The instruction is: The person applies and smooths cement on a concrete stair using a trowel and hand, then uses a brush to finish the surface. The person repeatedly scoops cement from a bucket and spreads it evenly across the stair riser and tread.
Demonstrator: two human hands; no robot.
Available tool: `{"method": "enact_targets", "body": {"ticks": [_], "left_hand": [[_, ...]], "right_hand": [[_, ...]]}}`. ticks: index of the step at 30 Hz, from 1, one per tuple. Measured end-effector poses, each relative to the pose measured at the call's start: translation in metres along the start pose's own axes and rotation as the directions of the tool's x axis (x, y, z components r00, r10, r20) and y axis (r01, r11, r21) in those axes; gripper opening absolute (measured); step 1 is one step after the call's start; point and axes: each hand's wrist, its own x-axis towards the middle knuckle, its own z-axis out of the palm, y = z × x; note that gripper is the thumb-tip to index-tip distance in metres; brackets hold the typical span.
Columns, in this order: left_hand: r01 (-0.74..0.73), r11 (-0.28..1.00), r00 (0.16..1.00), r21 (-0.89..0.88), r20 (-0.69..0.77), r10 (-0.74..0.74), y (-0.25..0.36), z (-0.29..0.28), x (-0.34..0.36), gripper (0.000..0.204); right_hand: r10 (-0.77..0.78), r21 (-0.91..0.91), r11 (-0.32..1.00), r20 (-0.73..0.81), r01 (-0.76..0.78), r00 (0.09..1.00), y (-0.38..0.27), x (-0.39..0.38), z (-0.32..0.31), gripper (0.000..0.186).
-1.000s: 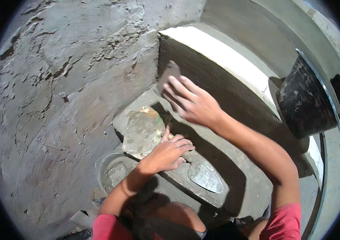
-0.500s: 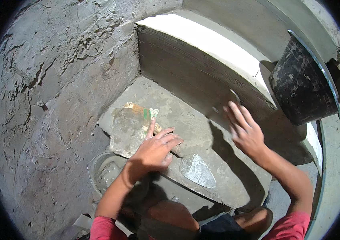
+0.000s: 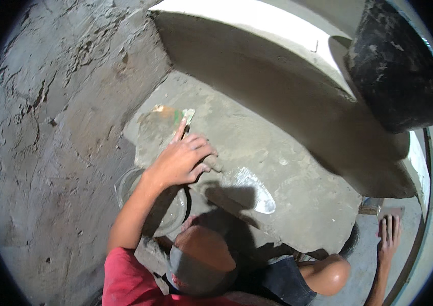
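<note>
My left hand (image 3: 178, 163) leans on the grey cement step (image 3: 242, 125), its index finger stretched out and the other fingers spread. The fingertip meets a flat board (image 3: 158, 120) with green and orange marks. A short stick-like piece (image 3: 213, 163) pokes out beside the fingers; most of it is hidden. Right of that lies a leaf-shaped metal trowel blade (image 3: 257, 191) flat on the step. Far to the right, my right hand (image 3: 389, 239) has its fingers over a thin flat plate (image 3: 394, 211), which looks gripped. A small wooden piece (image 3: 369, 205) is next to it.
Rough plaster wall (image 3: 63, 168) rises at left. A curved riser (image 3: 277, 76) with a bright white top edge bounds the step. A black bucket (image 3: 400, 71) stands upper right. A tub of wet mortar (image 3: 173, 214) sits below my left forearm, near my bent knee (image 3: 328, 275).
My right hand has left the riser and moved down and to the right, beyond the step's end. My left hand stays at the board. The whole view has shifted.
</note>
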Motion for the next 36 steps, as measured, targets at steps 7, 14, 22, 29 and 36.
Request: {"method": "enact_targets", "body": {"ticks": [7, 14, 22, 29, 36], "left_hand": [[0.099, 0.995, 0.991, 0.014, -0.096, -0.097, -0.011, -0.012, -0.003, 0.042], [0.212, 0.974, 0.972, 0.078, -0.117, -0.203, 0.002, -0.016, -0.025, 0.040], [0.257, 0.966, 0.951, 0.033, -0.189, -0.246, -0.001, -0.003, -0.057, 0.043], [0.292, 0.950, 0.936, 0.114, -0.237, -0.259, 0.008, -0.015, -0.049, 0.047], [0.287, 0.957, 0.903, 0.045, -0.347, -0.255, 0.025, -0.029, -0.036, 0.062]], "right_hand": [[0.360, 0.809, 0.281, 0.410, -0.517, 0.838, -0.105, 0.093, -0.057, 0.037], [-0.168, 0.691, -0.515, 0.499, -0.508, 0.850, -0.213, 0.335, -0.071, 0.019], [0.016, 0.821, -0.096, 0.567, -0.563, 0.824, -0.270, 0.372, -0.032, 0.035], [0.064, 0.915, 0.389, -0.138, 0.103, 0.988, -0.188, 0.333, -0.127, 0.028], [0.464, 0.494, 0.840, -0.437, -0.226, 0.771, 0.075, 0.397, -0.246, 0.038]]}}
